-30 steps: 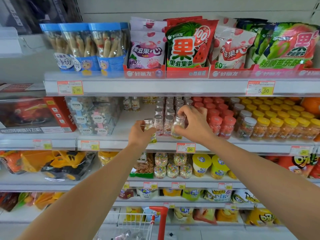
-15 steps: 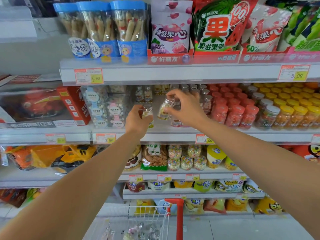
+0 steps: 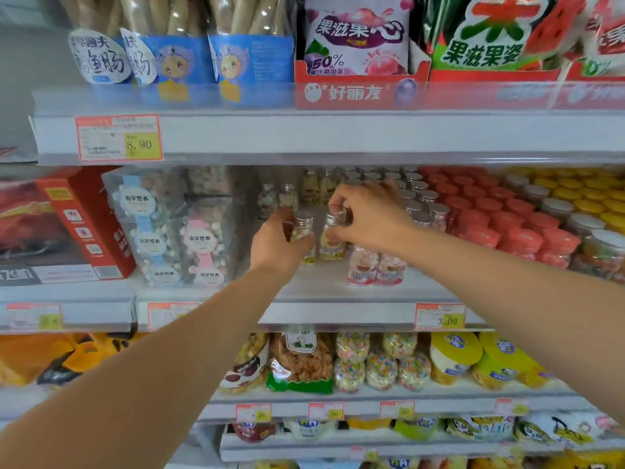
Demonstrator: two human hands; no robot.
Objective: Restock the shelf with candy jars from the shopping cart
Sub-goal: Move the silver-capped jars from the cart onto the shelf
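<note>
With the left hand [image 3: 280, 247], grips a small clear silver-capped candy jar [image 3: 303, 231]; with the right hand [image 3: 370, 218], pinches the cap of a second such jar [image 3: 333, 236] just beside it. Holds both low over the white shelf board [image 3: 338, 292], left of the pink-labelled jars [image 3: 363, 270] under the right hand. Placing step, by the look. Next: set both upright, release, spare the silver-capped rows [image 3: 417, 201] behind the right hand.

Two hands [image 3: 277, 247] [image 3: 372, 220], two jars [image 3: 303, 221] [image 3: 331, 243] in hand

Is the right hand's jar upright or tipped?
Upright: the jar has its silver cap on top, its body straight below, pinched by the right hand.
</note>
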